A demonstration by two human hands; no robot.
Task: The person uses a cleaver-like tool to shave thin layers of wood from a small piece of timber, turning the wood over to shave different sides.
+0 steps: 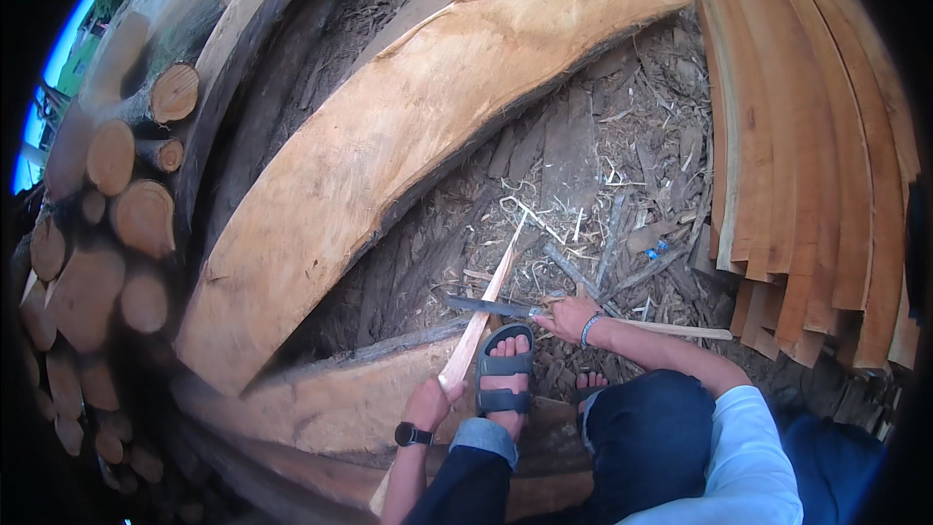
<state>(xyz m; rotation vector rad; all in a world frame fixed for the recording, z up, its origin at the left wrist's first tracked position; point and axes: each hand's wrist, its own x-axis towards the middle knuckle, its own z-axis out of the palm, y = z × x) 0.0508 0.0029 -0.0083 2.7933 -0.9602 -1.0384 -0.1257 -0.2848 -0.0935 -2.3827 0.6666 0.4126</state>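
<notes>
My left hand (pixel 430 402) is closed round a pale wooden stick (pixel 474 332). The stick slants up and away from me, narrowing to a point at its far end. In my right hand (pixel 571 314) is a knife (pixel 491 306), its dark blade pointing left and lying across the stick. A long pale handle (pixel 675 331) comes out on the right of my right hand, in line with the blade. My sandalled left foot (pixel 504 369) is beside the stick, just below the blade. My fingers hide part of the knife's grip.
Thin shavings (pixel 535 209) and bark litter the ground ahead. A broad curved slab (pixel 437 107) stretches across the far left, with another slab (pixel 340 399) nearer. Stacked logs (pixel 143 219) stand at left, sawn planks (pixel 797 156) at right. A small blue scrap (pixel 658 250) lies among the bark.
</notes>
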